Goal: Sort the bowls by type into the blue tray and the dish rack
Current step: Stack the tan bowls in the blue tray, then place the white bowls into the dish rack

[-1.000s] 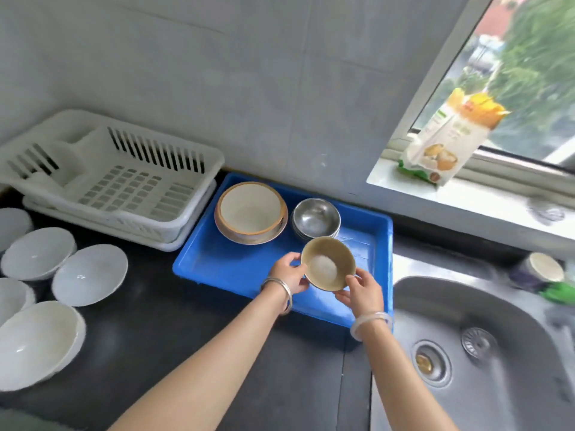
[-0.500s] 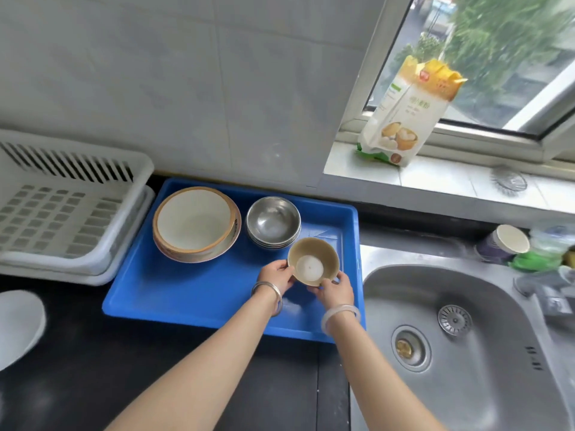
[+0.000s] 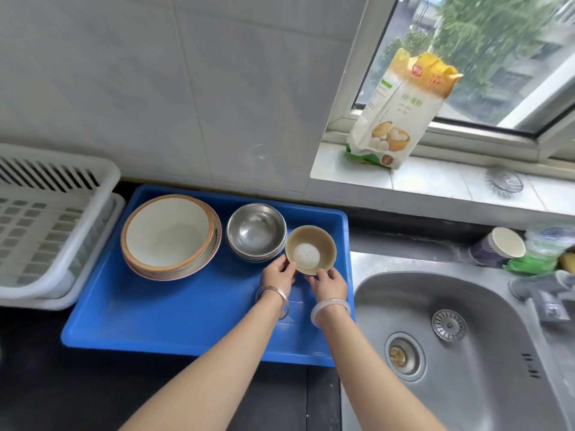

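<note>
A small tan bowl (image 3: 311, 248) with a white inside bottom sits low at the back right of the blue tray (image 3: 174, 321), just right of a stack of steel bowls (image 3: 255, 231). My left hand (image 3: 278, 275) grips its left rim and my right hand (image 3: 328, 283) grips its near rim. A stack of large cream bowls with tan rims (image 3: 169, 236) stands at the tray's back left. The white dish rack (image 3: 46, 231) is at the left edge, with no bowls in the part that shows.
A steel sink (image 3: 466, 353) lies right of the tray, with a tap (image 3: 547, 293) at its far right. A paper cup (image 3: 497, 247) and green items stand behind the sink. A flour bag (image 3: 401, 110) stands on the windowsill. Dark countertop (image 3: 93, 384) runs along the front.
Both hands carried the tan bowl farther back and lowered it beside the steel bowls. The view swung right, so the white bowls on the counter left of the tray dropped out of sight.
</note>
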The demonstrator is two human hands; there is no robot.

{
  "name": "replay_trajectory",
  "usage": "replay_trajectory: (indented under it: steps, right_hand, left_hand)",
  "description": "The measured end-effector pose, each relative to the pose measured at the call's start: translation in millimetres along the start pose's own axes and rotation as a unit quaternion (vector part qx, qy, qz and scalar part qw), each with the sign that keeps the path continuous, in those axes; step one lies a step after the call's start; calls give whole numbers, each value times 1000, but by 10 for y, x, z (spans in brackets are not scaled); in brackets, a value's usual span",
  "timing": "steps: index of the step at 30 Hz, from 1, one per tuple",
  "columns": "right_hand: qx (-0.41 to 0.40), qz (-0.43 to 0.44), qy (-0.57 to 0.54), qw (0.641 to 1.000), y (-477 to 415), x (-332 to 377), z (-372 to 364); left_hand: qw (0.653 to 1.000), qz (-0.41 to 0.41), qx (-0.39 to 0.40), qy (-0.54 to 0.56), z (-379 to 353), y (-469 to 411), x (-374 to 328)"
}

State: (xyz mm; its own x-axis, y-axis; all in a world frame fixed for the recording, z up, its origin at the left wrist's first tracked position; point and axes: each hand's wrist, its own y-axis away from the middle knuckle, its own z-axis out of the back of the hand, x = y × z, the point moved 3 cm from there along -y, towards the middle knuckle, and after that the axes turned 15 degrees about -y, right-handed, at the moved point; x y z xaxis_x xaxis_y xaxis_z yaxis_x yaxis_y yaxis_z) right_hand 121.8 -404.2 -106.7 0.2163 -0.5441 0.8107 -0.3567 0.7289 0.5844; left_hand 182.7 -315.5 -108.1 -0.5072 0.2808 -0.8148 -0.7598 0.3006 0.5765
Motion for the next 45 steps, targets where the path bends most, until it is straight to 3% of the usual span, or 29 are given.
replay_trajectory:
  steps: [8,12,18,25,31,40,45]
  right_hand:
    - [20,19,-33,999,-173,54,-88]
    - [29,-17,-112,993,-175,63,-115]
    - [55,-41,-115,991,-110,104,-110]
    - [70,-75,-56,993,99,217,19]
    - [114,5,69,991,616,253,3]
    - [299,101,234,920,1872,-306,-859]
    - [394,101,347,845,2483,-946,-1568]
  left_hand:
    - [998,-33,-24,-43,-96,-96,-68]
    - [997,-44,-26,-62,-105,-119,-110]
    - [996,-42,-14,-71,-99,-124,-119]
    - [993,-19,13,-114,91,92,-129]
    - [980,-54,-4,-191,591,592,-145]
    - [960,-70,-177,-206,2199,1595,161]
    - [907,-46,-352,-227,3146,2117,584]
